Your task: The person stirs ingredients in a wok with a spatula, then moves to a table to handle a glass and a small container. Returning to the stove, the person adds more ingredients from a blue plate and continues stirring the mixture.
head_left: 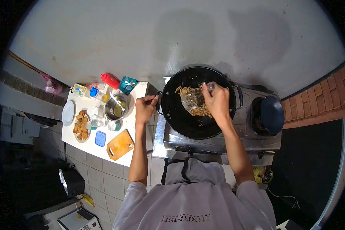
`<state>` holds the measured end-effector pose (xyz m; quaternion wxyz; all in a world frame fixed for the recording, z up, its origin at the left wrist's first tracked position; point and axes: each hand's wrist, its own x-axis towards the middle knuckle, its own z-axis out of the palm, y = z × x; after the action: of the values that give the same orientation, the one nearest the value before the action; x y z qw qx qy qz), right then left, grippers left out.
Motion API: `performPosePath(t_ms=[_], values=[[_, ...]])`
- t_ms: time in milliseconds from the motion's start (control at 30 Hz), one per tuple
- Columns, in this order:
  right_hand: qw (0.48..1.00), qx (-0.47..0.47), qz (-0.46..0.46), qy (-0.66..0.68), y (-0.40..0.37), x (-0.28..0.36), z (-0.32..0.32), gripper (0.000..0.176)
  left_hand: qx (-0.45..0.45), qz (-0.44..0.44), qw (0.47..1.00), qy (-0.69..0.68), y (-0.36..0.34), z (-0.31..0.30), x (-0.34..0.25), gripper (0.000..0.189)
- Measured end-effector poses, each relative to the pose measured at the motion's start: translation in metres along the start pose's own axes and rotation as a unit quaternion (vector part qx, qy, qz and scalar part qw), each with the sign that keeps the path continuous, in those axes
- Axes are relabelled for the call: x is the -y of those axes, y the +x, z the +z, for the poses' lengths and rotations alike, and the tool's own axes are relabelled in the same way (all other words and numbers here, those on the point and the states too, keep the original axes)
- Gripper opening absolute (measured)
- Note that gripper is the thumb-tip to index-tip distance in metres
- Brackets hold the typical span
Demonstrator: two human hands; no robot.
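Observation:
A large black wok (172, 119) sits on the left side of a steel gas stove (218, 145). Brownish shredded food (199, 111) lies in its middle. My right hand (216, 99) is closed round the handle of a metal spatula (189, 100), whose blade rests in the food. At the wok's left side, my left hand (145, 108) pinches the loop handle (158, 103) with closed fingers.
A small dark pan (272, 115) stands on the right burner. On the white table (71, 134) are a steel bowl (116, 107), a plate of fried food (81, 126), a cutting board (120, 145), a blue lid (100, 138) and a red bottle (110, 81). A wall rises behind the stove.

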<state>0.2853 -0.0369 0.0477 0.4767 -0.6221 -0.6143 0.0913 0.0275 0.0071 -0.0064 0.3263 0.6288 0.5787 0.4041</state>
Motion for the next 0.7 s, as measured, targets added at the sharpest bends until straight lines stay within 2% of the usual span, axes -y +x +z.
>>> performPosePath(t_ms=[67,167,200,233,300,367,433,500,600,700], values=[[1.000,0.001,-0.004,-0.004,0.011,0.004,-0.016,0.022,0.005,-0.018,1.000,-0.014,0.001,-0.001,-0.003,0.024],[0.992,0.013,-0.093,0.083,0.036,0.001,-0.022,0.016,0.007,-0.009,0.999,-0.034,0.001,0.000,0.002,0.024],[0.991,0.079,-0.093,0.060,0.044,-0.004,-0.025,0.020,0.006,-0.008,0.999,-0.033,0.001,-0.001,0.001,0.024],[0.991,0.080,-0.092,0.061,0.050,-0.009,-0.022,0.020,0.010,-0.014,0.999,-0.032,0.001,-0.001,-0.002,0.024],[0.967,0.201,-0.134,0.086,0.055,-0.019,-0.012,0.020,0.013,-0.020,0.999,-0.031,-0.001,-0.002,-0.005,0.023],[0.953,0.221,-0.163,0.124,0.049,-0.025,-0.012,0.023,0.018,-0.021,1.000,-0.006,-0.001,-0.003,-0.008,0.021],[0.921,0.342,-0.161,0.091,0.047,-0.015,-0.028,0.024,0.006,-0.009,1.000,0.006,-0.002,-0.003,-0.002,0.020],[0.920,0.349,-0.164,0.071,0.048,-0.005,-0.036,0.024,0.018,-0.012,0.999,-0.031,0.000,-0.001,0.000,0.021],[0.941,0.258,-0.184,0.119,0.051,0.001,-0.031,0.022,0.017,-0.043,0.999,-0.012,-0.001,-0.001,-0.007,0.022],[0.945,0.234,-0.182,0.136,0.056,-0.006,-0.012,0.022,0.021,-0.033,0.999,-0.026,0.001,0.000,0.001,0.024]])
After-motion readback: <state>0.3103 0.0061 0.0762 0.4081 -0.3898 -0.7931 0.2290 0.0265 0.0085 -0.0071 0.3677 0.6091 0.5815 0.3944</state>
